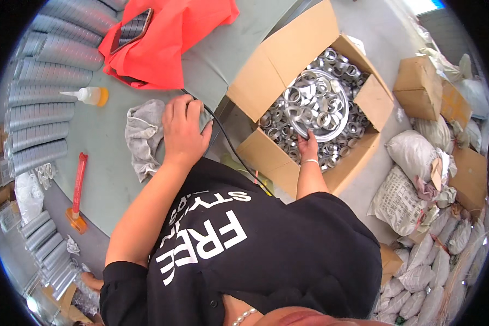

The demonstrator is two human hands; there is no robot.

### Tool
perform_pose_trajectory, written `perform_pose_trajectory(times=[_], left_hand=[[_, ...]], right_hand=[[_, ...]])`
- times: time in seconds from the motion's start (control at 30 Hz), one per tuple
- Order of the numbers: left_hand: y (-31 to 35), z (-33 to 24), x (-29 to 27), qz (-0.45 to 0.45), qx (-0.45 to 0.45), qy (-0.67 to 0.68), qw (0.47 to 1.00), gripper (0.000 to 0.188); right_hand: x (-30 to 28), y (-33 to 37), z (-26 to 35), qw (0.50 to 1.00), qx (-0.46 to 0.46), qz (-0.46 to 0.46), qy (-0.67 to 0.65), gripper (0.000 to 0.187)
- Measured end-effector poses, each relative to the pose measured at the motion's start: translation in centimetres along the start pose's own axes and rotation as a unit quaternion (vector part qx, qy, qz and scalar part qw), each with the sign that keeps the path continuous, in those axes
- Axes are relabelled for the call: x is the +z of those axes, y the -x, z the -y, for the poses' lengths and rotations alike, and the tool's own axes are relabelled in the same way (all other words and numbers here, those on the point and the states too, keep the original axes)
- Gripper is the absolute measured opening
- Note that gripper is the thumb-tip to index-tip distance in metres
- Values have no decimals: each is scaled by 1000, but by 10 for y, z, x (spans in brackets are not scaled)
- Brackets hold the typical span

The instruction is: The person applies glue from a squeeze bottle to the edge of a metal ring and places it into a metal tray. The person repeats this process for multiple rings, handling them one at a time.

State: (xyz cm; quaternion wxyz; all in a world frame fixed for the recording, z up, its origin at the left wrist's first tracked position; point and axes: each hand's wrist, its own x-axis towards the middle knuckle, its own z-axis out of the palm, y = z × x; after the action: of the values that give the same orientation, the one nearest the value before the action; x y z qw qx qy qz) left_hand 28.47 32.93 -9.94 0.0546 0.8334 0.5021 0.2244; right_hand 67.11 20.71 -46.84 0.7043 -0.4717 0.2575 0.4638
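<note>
My right hand (308,145) grips the near rim of a round metal bowl (339,120), its thumb over the edge. Metal rings (311,96) lie in the bowl. It sits inside an open cardboard box (362,156), over many more loose silvery rings (331,56). On the left, my left hand (185,130) lies at the edge of the grey-green table (114,157), fingers stretched and thumb apart, with nothing visible in it. A crumpled grey cloth (145,133) touches that hand's left side. A black cable (223,130) runs past its fingertips.
Red fabric (174,43) with a phone (131,31) on it covers the table's far part. Stacked metal rings (49,81), a squeeze bottle (92,96) and a red-handled tool (80,185) stand left. Sacks (413,155) and cartons (418,87) crowd the right. Another person's hand (91,281) shows lower left.
</note>
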Motion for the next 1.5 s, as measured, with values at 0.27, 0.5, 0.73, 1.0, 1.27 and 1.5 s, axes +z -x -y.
perform_pose_trajectory(times=[0.27,0.5,0.73,1.0,1.27,1.5], left_hand=[[6,0,4,-28,12,14,999,47],[17,-4,-1,-24,8,-16,1000,50],[48,-13,-44,-34,-7,68,997,49],[138,2,-97,-140,-52,177,973,39],[195,21,-136,-227,-235,309,893,31],[231,34,-165,-330,-278,541,722,61]], right_hand=[[-5,56,90,997,-60,34,45,15],[7,73,104,994,-113,15,-6,15],[18,105,110,991,-129,47,9,15],[51,161,141,976,-143,148,68,16],[134,308,109,890,-112,333,292,26],[185,417,12,737,64,506,443,39]])
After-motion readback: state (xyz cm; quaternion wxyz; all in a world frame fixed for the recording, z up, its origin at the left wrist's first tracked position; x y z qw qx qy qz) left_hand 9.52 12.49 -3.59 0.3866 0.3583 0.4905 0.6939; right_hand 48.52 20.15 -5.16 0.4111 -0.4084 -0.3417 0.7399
